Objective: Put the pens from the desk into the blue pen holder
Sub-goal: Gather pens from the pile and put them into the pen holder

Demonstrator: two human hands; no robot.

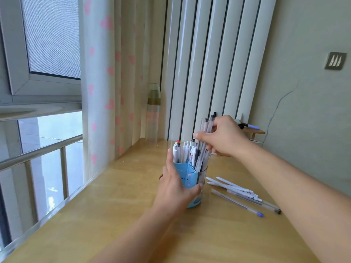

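The left hand (175,184) wraps around the blue pen holder (191,179) on the wooden desk (117,205). The right hand (221,136) pinches a bundle of translucent pens (204,141) standing in the holder's right compartment. More loose pens (241,194) lie just right of it.

Wooden desk (114,215), heart-print curtain (106,82), window (51,35), cracked wall (303,111)

Blue holder (187,175) showing white lettering; white pens (232,187) lying on the tan wooden desk (117,202); cream curtain (106,73) wearing pink hearts; one pen (237,203) sporting a blue cap.
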